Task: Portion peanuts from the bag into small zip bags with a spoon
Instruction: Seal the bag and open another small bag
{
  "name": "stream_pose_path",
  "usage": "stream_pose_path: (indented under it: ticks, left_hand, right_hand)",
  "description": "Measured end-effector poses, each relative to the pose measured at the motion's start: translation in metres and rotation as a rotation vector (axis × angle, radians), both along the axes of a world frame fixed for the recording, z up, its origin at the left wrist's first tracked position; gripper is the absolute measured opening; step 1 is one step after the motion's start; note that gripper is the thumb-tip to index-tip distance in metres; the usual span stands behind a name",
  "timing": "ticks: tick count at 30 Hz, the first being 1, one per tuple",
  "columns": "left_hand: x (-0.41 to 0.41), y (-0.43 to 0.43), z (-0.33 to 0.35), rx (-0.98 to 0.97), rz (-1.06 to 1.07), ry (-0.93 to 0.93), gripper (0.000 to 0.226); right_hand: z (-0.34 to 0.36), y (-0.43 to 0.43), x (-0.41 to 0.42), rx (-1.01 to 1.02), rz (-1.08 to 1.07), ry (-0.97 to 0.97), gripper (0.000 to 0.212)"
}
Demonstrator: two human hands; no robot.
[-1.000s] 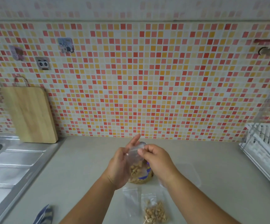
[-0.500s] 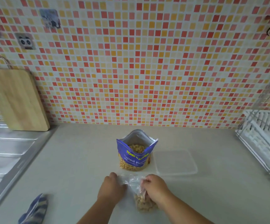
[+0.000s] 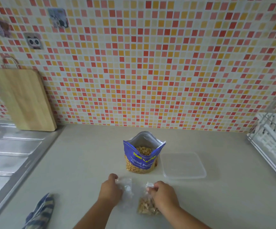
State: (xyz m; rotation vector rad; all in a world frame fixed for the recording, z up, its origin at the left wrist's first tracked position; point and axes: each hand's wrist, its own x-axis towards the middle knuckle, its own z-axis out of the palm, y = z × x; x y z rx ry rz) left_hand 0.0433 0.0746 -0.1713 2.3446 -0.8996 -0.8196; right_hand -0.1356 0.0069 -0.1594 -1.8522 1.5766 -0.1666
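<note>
Fingers (image 3: 152,189) of right hand (image 3: 163,195) pinch small bag (image 3: 146,208) at its top; film probably limp, slippery, light, so hold by the seal; left hand (image 3: 110,190) grip unclear.

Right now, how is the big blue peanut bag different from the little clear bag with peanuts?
The blue bag stands upright with its top open; the little bag lies on the counter. The blue bag is bigger and printed; the little bag is see-through. No hand touches the blue bag; the right hand holds the little bag by its top. Both have peanuts inside.
</note>
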Motion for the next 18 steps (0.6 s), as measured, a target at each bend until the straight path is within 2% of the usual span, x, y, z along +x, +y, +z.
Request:
stream_pose_path:
  ticks: [3,5,7,11,13,18]
  left_hand:
    - [-0.003,0.002,0.0,-0.01,-0.003,-0.019,0.037]
    - [-0.003,0.002,-0.002,-0.032,-0.051,-0.051,0.045]
    - [-0.003,0.002,0.0,-0.049,-0.092,-0.056,0.05]
    - [-0.005,0.001,0.009,-0.003,-0.141,-0.103,0.027]
    - [-0.004,0.001,0.012,-0.011,-0.144,-0.129,0.023]
    - [0.001,0.01,0.018,-0.035,-0.177,-0.214,0.037]
  right_hand:
    - [0.004,0.001,-0.001,-0.051,-0.025,-0.029,0.038]
    - [0.006,0.002,-0.002,-0.101,-0.044,-0.046,0.04]
    - [0.008,0.004,-0.003,-0.144,-0.045,-0.056,0.038]
    - [0.01,0.004,-0.006,-0.2,-0.06,-0.07,0.032]
    - [0.011,0.002,-0.007,-0.227,-0.067,-0.07,0.03]
    - [0.015,0.005,-0.005,-0.266,-0.027,-0.095,0.023]
